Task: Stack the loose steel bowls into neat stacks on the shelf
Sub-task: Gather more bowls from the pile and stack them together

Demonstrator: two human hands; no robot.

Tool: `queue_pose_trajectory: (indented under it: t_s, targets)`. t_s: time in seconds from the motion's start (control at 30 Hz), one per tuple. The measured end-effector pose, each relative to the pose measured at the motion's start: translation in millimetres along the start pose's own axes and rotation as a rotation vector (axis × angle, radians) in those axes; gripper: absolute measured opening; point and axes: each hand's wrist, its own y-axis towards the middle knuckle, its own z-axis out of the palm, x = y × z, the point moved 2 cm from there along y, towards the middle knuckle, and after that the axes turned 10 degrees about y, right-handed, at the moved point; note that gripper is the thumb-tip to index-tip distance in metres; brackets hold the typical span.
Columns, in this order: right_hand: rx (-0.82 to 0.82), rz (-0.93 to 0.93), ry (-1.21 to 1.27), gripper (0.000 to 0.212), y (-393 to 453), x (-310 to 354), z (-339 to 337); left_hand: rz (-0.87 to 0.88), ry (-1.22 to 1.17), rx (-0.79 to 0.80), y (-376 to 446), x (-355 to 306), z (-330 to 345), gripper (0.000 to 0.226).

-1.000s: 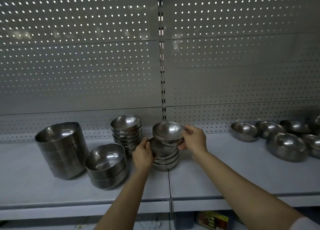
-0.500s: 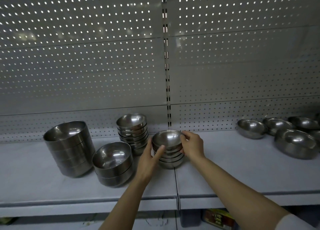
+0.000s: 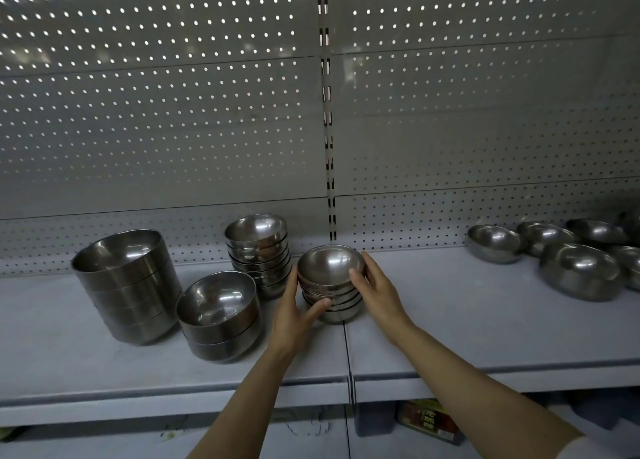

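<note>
My left hand (image 3: 294, 311) and right hand (image 3: 375, 285) clasp the small shiny steel bowl stack (image 3: 330, 285) from both sides, loose round steel bowls (image 3: 554, 254) lying nearer my right.

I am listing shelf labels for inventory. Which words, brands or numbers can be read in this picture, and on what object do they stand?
Package under the shelf: yellowish characters, too blurred to read.
Steel bowls, shelf, perforated back panel: no text visible.

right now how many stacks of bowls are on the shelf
4: tall wide stack far left, short stack beside it, small-bowl stack at the back, and the centre stack held by both hands.
</note>
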Motion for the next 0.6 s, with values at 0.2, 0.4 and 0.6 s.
queue_pose_trajectory:
  t_s: [0.2,0.4,0.6]
  targets:
    - [0.000,-0.024,-0.002,0.061,-6,-2,-1,-0.011,-0.009,0.023,0,7,2,0.091]
    - [-0.016,-0.027,-0.010,0.058,-4,-5,0,0.011,0.022,0.021,3,3,0,0.089]
    - [0.002,-0.030,-0.065,0.035,0,-3,-1,0.079,0.030,0.021,10,1,-1,0.080]
